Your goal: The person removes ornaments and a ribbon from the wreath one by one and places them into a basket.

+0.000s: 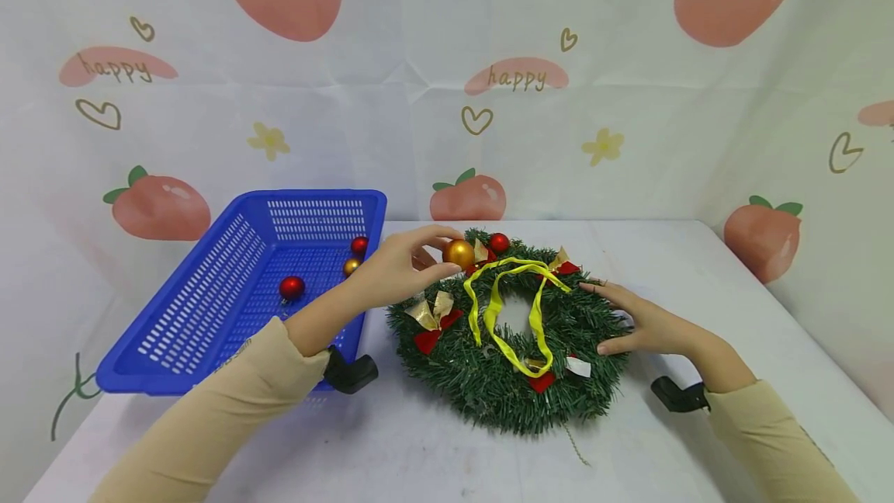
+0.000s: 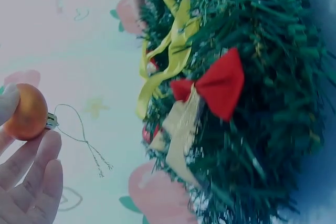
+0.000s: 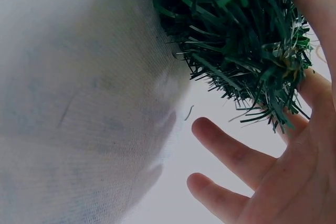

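Between thumb and fingers, the left hand (image 1: 401,266) pinches a gold ball ornament (image 1: 459,254) above the wreath's upper left part. In the left wrist view the ball (image 2: 29,113) has a metal cap and a thin looped string (image 2: 79,139) hanging free. The green wreath (image 1: 510,402) lies on the table with red and gold bows (image 1: 434,321), a red ball (image 1: 499,243) and a yellow ribbon (image 1: 536,324) across its middle. At the wreath's right edge rests the right hand (image 1: 649,324), fingers spread; the right wrist view shows its fingers beside the green needles (image 3: 247,51).
A blue basket (image 1: 174,348) stands left of the wreath, holding red balls (image 1: 292,287) and a gold ball (image 1: 352,266). The white table (image 1: 419,456) extends to a patterned cloth backdrop (image 1: 398,45). A green string (image 1: 576,445) lies by the wreath's front edge.
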`<state>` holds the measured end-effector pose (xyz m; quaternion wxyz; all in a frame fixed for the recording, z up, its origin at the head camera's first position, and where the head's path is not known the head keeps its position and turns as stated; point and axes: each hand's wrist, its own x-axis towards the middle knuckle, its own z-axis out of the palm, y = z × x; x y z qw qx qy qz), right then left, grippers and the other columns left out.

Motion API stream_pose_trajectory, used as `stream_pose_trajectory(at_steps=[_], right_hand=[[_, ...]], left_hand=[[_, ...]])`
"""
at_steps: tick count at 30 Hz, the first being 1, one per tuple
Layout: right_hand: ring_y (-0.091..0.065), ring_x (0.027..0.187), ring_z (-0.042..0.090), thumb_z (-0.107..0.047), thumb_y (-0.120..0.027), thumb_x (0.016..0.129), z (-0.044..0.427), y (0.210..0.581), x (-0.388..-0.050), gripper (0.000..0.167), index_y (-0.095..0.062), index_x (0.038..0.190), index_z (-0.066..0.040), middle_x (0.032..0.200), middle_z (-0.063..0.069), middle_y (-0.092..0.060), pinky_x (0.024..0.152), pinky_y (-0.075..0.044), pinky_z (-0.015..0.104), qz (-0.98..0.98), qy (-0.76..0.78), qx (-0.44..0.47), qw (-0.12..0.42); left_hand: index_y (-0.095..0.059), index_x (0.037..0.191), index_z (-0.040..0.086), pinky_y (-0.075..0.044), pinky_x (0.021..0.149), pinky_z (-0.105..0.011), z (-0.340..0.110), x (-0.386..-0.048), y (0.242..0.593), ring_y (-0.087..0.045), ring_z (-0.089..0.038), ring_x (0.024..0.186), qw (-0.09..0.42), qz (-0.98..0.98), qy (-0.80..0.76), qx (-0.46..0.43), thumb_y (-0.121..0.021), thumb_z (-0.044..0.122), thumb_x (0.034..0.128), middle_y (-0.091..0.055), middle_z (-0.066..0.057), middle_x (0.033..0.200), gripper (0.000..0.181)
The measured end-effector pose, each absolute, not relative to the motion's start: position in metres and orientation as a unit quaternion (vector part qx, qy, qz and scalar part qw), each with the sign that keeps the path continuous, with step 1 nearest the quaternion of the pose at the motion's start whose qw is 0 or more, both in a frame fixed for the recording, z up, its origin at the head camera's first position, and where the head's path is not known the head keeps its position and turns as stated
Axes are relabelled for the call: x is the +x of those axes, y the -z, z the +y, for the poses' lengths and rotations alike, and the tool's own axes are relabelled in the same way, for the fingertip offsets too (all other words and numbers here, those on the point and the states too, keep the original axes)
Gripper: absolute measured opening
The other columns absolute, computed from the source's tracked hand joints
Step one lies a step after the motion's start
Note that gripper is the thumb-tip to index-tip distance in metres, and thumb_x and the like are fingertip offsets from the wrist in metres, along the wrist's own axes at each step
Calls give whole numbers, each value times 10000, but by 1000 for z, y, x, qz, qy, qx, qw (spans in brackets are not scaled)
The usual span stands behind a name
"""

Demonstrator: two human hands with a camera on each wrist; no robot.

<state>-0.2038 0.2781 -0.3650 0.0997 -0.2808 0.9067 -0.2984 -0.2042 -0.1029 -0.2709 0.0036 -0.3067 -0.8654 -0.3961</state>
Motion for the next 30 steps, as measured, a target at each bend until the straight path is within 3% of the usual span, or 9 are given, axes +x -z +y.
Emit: stream_pose_trajectory(at_steps=[3,9,22,30], right_hand=[[-345,1258,543,-314,-757,765,278,365,-204,895,-260,1457,-41,1479,303,-208,937,-346,681,907,299,-280,100],[-337,1265,543,-327,-756,765,278,366,-205,896,-261,1460,-55,1482,300,-206,932,-340,691,910,294,-276,100],[-345,1258,544,-324,-752,769,280,368,-207,890,-255,1467,-83,1483,300,-199,930,-349,683,909,295,-277,101],[-353,1258,533,-328,-754,766,280,369,-206,893,-257,1468,-87,1481,291,-213,938,-354,672,909,296,-276,100]], left_hand=[[-567,1242,149,-516,649,-274,-110,-204,268,-657,-146,727,12,-872,393,-293,-642,202,884,-669,-126,1109,369],[-559,1262,168,-518,676,-274,-124,-203,262,-672,-169,797,26,-885,380,-268,-652,233,878,-668,-110,1117,400],[-579,1230,186,-502,652,-279,-152,-210,258,-668,-172,793,21,-890,395,-227,-649,271,879,-664,-118,1072,368],[-529,1276,114,-539,689,-307,-176,-217,258,-663,-285,900,11,-903,386,-187,-625,285,894,-635,-159,1127,429]])
